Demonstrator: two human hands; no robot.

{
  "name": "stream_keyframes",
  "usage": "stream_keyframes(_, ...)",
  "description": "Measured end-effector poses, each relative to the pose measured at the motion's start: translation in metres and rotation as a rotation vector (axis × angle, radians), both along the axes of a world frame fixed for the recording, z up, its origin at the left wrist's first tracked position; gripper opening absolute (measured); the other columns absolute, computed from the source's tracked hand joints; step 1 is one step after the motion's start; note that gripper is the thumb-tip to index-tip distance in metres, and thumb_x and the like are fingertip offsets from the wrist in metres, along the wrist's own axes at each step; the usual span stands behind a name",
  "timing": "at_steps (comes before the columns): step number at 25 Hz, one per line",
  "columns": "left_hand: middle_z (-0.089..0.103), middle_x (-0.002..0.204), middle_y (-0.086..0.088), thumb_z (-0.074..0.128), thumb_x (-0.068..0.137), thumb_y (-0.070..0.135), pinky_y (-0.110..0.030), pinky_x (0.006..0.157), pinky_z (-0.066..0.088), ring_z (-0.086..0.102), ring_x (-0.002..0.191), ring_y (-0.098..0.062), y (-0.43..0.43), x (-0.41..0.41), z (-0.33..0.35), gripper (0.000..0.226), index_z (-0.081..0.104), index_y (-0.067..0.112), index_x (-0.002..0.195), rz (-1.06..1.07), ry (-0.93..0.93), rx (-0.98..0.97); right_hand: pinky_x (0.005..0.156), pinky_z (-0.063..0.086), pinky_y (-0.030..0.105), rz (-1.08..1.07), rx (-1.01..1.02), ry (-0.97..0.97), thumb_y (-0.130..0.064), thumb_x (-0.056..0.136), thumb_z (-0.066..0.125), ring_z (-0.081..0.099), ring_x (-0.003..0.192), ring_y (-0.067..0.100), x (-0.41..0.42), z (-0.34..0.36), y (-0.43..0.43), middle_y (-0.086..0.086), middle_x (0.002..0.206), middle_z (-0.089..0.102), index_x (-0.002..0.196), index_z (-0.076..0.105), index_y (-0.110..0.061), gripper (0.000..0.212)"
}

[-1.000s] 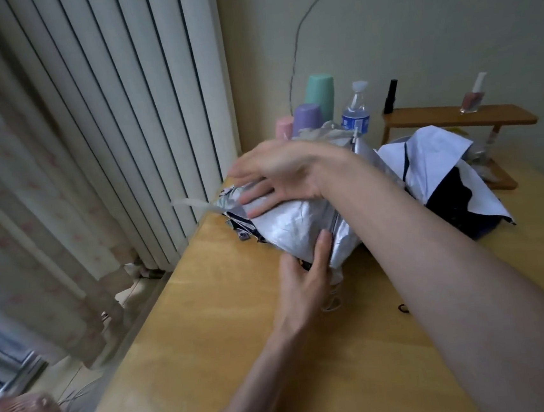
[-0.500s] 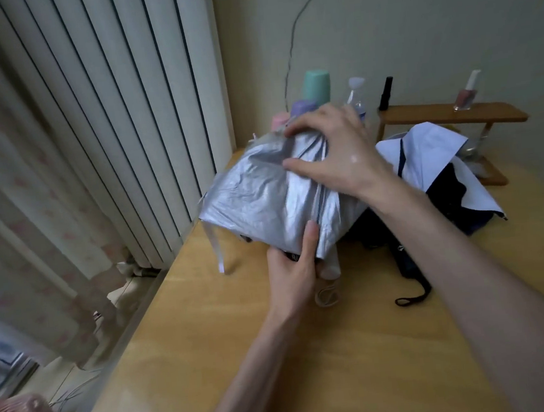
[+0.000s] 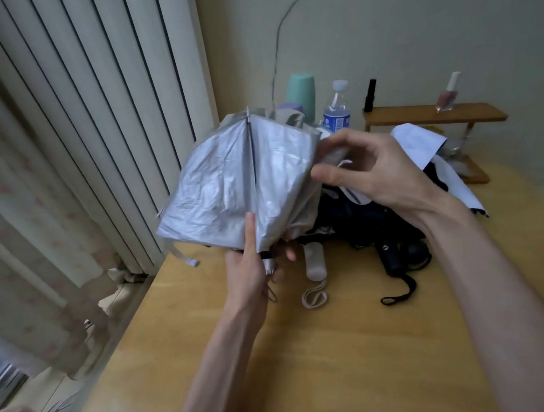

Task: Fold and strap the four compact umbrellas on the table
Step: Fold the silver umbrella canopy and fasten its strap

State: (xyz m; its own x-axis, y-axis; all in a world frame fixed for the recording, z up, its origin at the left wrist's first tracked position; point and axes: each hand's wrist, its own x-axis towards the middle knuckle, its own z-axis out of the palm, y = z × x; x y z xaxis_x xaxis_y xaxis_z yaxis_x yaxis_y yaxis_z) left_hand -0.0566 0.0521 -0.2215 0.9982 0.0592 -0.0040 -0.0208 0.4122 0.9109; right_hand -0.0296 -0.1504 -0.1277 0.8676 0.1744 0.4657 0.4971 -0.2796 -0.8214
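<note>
**A:** Where did we find the silver compact umbrella [image 3: 226, 190]?

**B:** We saw it held up above the pale wooden desk [image 3: 345, 358], its crinkled canopy fanned toward us and a dark rib running down its middle. The left hand [image 3: 254, 274] gripped its lower end, fingers curled round the stem and thumb lying up along the cloth. A thin pale strap [image 3: 182, 257] hung from the lower left corner.

**A:** And the right hand [image 3: 373, 169]?

**B:** It was at the canopy's right edge, thumb and forefinger closed on a fold of cloth. That spot was blurred, so we could tell no more.

**A:** What lay around it?

**B:** A heap of black umbrella cloth [image 3: 359, 227] sat on the desk behind the silver one. A black handle with a wrist loop [image 3: 401, 289] trailed from it toward us. A white-and-dark umbrella [image 3: 417, 142] lay loose beyond the right hand. A frosted white handle [image 3: 314, 261] lay just beside the left hand.

**A:** What stood in our way?

**B:** The canopy covered part of a lilac cup [image 3: 289, 107] and the foot of a mint-green tumbler [image 3: 301, 93]. A clear water bottle [image 3: 336, 110] stood just right of those. The right wrist crossed in front of the black heap. By the wall, a small wooden shelf [image 3: 434, 116] carried a slim black bottle [image 3: 369, 95] and a pink nail-polish bottle [image 3: 446, 97]. White vertical slats [image 3: 103, 89] and a patterned curtain [image 3: 17, 230] filled the left.
</note>
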Motion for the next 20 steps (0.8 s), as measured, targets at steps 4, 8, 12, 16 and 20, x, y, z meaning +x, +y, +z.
stream_keyframes(4,0.073,0.082,-0.015,0.049,0.109,0.045,-0.02,0.038,0.028,0.061,0.055,-0.021,0.004,0.006,-0.006,0.043,0.067,0.007,0.11,-0.019,0.003,0.016,0.085,0.058,0.043,-0.083,-0.163,-0.134,-0.015,0.092,0.081,0.073,0.094,0.016,0.003,-0.005,0.003,-0.005,0.101,0.078,0.108,0.078,-0.018,0.016)
stream_keyframes(8,0.069,0.076,-0.01,0.053,0.109,0.043,-0.021,0.04,0.03,0.056,0.055,-0.02,0.002,0.007,-0.01,0.04,0.069,0.008,0.097,-0.001,0.027,0.031,0.086,0.061,0.031,-0.024,0.049,-0.08,-0.003,0.098,0.072,0.075,0.102,0.021,0.002,-0.008,0.012,0.008,0.115,0.074,0.142,0.054,-0.032,0.055)
stream_keyframes(12,0.051,0.057,-0.001,0.057,0.108,0.038,-0.025,0.043,0.03,0.046,0.051,-0.017,0.0,0.007,-0.014,0.04,0.061,0.009,0.082,0.022,-0.025,0.119,0.089,0.05,0.019,-0.137,-0.23,-0.133,-0.006,0.095,0.074,0.06,0.114,0.005,0.008,-0.02,0.011,-0.003,0.128,0.06,0.127,0.066,-0.032,0.042)
stream_keyframes(16,0.042,0.061,-0.004,0.058,0.108,0.033,-0.028,0.044,0.028,0.038,0.049,-0.014,-0.002,0.011,-0.02,0.035,0.058,0.008,0.083,0.086,-0.064,0.188,0.1,0.045,0.018,-0.167,-0.225,0.01,-0.035,0.087,0.082,0.055,0.12,0.003,0.006,-0.024,-0.003,-0.008,0.125,0.051,0.094,0.07,-0.039,0.015)
stream_keyframes(20,0.052,0.056,0.002,0.061,0.107,0.031,-0.028,0.045,0.035,0.048,0.047,-0.009,-0.002,0.016,-0.022,0.036,0.062,0.011,0.077,0.18,-0.021,0.182,0.104,0.051,0.032,-0.173,-0.086,0.002,-0.031,0.093,0.073,0.061,0.125,0.013,0.0,-0.025,-0.027,0.002,0.126,0.062,0.099,0.075,-0.019,0.013)
